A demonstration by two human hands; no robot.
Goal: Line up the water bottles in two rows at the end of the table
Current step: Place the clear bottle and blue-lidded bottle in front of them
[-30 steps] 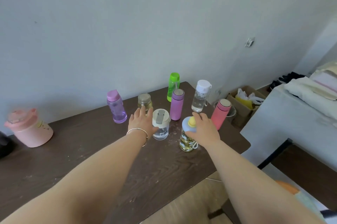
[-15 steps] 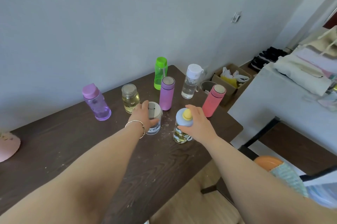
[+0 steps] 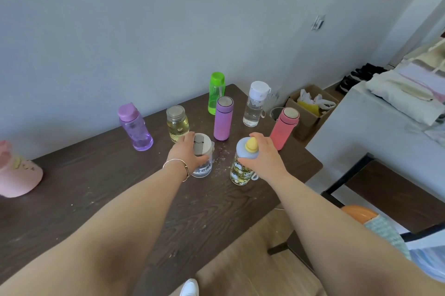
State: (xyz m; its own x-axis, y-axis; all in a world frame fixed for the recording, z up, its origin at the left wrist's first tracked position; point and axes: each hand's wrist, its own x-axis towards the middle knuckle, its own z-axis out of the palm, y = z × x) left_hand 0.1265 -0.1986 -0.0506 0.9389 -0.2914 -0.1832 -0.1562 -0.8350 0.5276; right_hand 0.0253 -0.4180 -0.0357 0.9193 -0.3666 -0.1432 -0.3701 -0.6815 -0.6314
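Gripping two bottles on dark table (image 3: 120, 199): left hand (image 3: 186, 154) wraps clear beige-lidded bottle (image 3: 203, 158); right hand (image 3: 265, 157) clasps patterned blue-capped bottle (image 3: 239, 170). Purple flask (image 3: 223, 118), coral flask (image 3: 284, 128), amber jar (image 3: 177, 123) crowd just behind.

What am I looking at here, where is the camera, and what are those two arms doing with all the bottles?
No machine here: a person wears a wide-angle camera on the head, so you look down along their own bare arms.

The left hand, with a thin bracelet, closes around a short clear bottle with a beige lid. The right hand grips the top of a patterned bottle with a blue lid and yellow knob. Both bottles seem to stand on the dark wooden table.

Beyond them stand six more: a purple clear bottle, a jar of yellowish liquid, a green bottle, a lilac flask, a clear bottle with a white cap and a pink flask. A pink jug sits far left.
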